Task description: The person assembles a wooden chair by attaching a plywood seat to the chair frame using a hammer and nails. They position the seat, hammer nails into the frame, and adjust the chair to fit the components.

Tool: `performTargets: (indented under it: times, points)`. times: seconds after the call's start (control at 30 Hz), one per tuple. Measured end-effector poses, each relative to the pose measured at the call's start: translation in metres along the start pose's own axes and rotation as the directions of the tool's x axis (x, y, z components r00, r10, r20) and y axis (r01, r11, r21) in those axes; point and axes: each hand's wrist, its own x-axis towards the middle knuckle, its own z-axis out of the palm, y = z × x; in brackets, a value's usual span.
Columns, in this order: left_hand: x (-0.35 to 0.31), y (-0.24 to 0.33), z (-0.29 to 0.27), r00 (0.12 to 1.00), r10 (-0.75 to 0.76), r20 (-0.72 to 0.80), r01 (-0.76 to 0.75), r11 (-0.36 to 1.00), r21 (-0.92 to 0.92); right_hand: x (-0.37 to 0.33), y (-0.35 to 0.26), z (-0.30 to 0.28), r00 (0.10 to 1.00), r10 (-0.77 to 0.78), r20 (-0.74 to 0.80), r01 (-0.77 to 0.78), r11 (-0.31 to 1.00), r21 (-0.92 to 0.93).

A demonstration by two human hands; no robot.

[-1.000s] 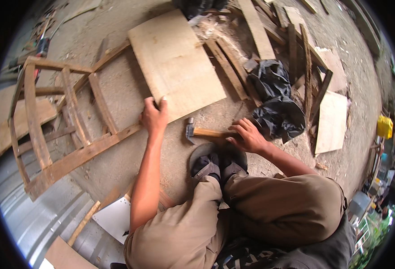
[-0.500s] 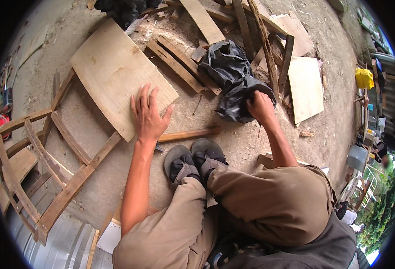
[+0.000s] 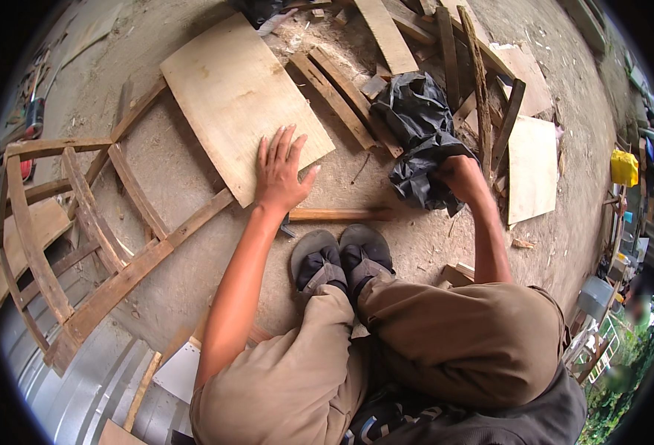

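My left hand [image 3: 281,174] lies with fingers spread on the near right corner of a pale plywood panel [image 3: 238,96]. The panel overlaps the end of a wooden frame with curved slats [image 3: 119,285]. At my right, a crumpled black plastic bag [image 3: 419,111] sits on the ground, and my right hand [image 3: 464,179] reaches into its near part. The fingers of that hand are hidden by the plastic. Between my hands, just beyond my sandals, lies a hammer with a wooden handle [image 3: 342,214]; its dark head is by my left wrist.
Two narrow boards [image 3: 334,100] lie beyond the hammer. Scrap planks [image 3: 482,89] are piled behind the bag, with another plywood piece [image 3: 532,170] to their right. Corrugated metal sheet [image 3: 104,371] covers the lower left. A yellow container [image 3: 623,169] stands far right.
The whole view has shifted, so things sit farther right in it. My right hand's fingers have gone deeper into the bag. The left hand keeps its place on the panel.
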Motion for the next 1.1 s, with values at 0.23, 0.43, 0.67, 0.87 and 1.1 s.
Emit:
performTargets:
  times: [0.23, 0.43, 0.67, 0.87, 1.1]
  points:
    - [-0.003, -0.003, -0.003, 0.999, 0.014, -0.046, -0.017, 0.998, -0.060, -0.010, -0.031, -0.080, 0.991, 0.130, -0.036, -0.130, 0.991, -0.008]
    - [0.000, -0.027, -0.004, 0.952, -0.083, -0.293, -0.123, 0.776, -0.619, -0.003, -0.105, -0.073, 0.982, 0.021, -0.188, 0.120, 0.697, 0.707]
    - [-0.001, -0.020, -0.016, 0.964, -0.127, -0.234, -0.063, 0.745, -0.664, 0.025, -0.181, 0.073, 0.973, -0.229, 0.012, 0.085, 0.408, 0.909]
    - [-0.002, -0.014, -0.022, 0.959, -0.043, -0.282, -0.160, 0.736, -0.658, 0.031, -0.199, 0.111, 0.897, -0.131, 0.422, -0.434, -0.080, 0.897]
    - [-0.004, -0.016, -0.013, 0.958, -0.110, -0.265, -0.121, 0.682, -0.721, 0.027, -0.201, 0.127, 0.869, -0.148, 0.471, -0.492, -0.171, 0.854]
